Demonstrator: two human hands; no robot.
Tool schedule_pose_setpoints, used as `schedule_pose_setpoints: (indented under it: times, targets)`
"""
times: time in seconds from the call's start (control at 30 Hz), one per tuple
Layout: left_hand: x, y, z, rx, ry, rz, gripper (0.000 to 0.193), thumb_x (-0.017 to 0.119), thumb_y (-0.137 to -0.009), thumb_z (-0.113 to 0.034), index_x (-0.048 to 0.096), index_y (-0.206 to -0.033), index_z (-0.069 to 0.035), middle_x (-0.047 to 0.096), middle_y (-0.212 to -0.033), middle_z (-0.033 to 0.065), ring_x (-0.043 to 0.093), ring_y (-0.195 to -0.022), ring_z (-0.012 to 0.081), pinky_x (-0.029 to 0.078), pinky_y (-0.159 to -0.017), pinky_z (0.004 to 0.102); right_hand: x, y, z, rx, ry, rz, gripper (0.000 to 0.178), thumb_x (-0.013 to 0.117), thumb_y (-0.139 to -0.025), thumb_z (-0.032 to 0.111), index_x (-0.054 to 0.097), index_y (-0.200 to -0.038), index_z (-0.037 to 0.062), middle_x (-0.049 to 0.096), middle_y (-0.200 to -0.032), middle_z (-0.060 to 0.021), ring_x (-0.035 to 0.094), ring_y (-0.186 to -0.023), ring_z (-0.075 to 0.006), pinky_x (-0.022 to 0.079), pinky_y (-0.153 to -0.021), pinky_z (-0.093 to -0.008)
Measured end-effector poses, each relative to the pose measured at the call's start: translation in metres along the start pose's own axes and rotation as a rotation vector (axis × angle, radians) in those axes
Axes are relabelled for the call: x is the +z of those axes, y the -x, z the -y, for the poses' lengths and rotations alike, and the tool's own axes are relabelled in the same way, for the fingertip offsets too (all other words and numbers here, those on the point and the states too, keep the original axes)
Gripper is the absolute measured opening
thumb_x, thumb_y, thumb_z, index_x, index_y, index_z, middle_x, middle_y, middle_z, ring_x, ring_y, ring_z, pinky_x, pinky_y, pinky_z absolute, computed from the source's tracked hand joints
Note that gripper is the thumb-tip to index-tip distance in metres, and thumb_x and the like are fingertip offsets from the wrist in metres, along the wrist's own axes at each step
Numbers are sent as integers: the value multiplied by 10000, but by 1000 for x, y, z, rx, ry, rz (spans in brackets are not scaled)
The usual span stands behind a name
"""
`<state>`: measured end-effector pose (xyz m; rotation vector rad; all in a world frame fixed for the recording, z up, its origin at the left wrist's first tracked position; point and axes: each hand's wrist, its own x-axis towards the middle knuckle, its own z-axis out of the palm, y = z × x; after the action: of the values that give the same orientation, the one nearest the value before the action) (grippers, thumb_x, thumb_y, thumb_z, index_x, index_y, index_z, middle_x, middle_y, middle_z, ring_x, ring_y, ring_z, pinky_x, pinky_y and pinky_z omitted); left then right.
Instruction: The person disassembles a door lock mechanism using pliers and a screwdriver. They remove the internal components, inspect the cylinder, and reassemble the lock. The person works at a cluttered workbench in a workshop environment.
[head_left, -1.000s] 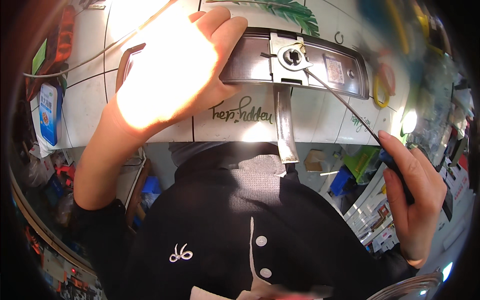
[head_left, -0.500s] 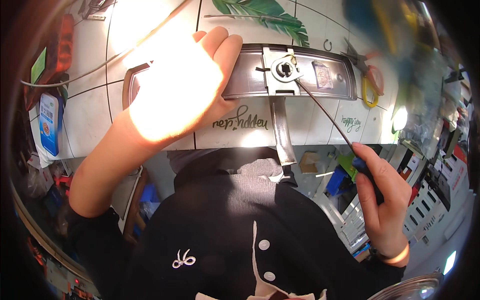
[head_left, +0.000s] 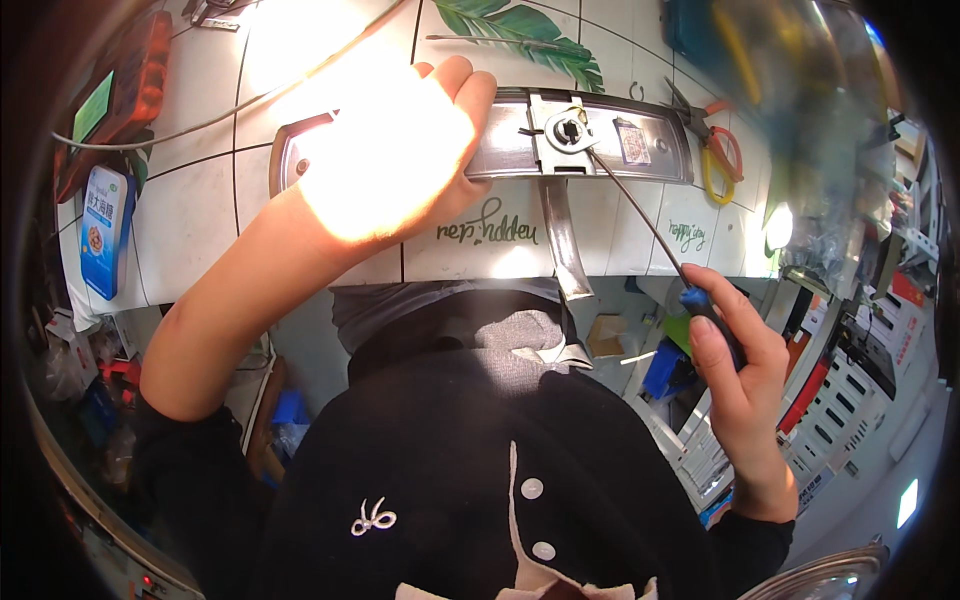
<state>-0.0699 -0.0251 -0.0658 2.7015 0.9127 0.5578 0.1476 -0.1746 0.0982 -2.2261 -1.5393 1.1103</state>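
A long dark-rimmed metal door-handle plate lies with its hollow side up across the table. Its bracket carries a round socket, and a metal lever sticks out past the table's near edge. My left hand, bleached by strong sunlight, is closed over the left part of the plate, fingers at its far rim. In my right hand is a screwdriver with a blue and black handle. Its thin shaft slants up to the left, the tip at the bracket's lower right beside the socket.
Pliers with orange and yellow handles lie right of the plate, near a small open ring. A thin rod lies beyond it. At left are a blue box, an orange-cased device and a cable.
The whole view has shifted slightly. My right hand has turned a little, showing more of the screwdriver's blue collar. The tip stays at the bracket, and my left hand keeps its hold.
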Motion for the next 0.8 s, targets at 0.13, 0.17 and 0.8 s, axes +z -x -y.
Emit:
schedule_pose_setpoints:
  times: [0.13,0.17,0.8]
  targets:
    - [0,1,1,-23,6,66,641,812,-560,-145,553,-1130,-8,569,-949,93,606,-863,281,500,-763,376,11,1,-3,-28,15,-53,325,595,-918,46,613,-1236,-11,674,-932,-126,631,-798,-162,491,-730,-262]
    - [0,1,1,-28,-3,65,637,811,-561,-148,556,-1128,-9,571,-945,93,607,-860,280,499,-764,376,12,-2,-4,-74,92,-54,327,599,-915,44,613,-1238,-8,674,-932,-128,633,-799,-165,493,-731,-264]
    - [-4,-2,-2,-60,29,55,631,789,-566,-112,559,-1149,-34,586,-956,97,619,-849,304,522,-743,368,-20,-17,-1,-334,437,-43,391,642,-836,-40,648,-1217,49,490,-689,-86,500,-578,-212,407,-540,-318]
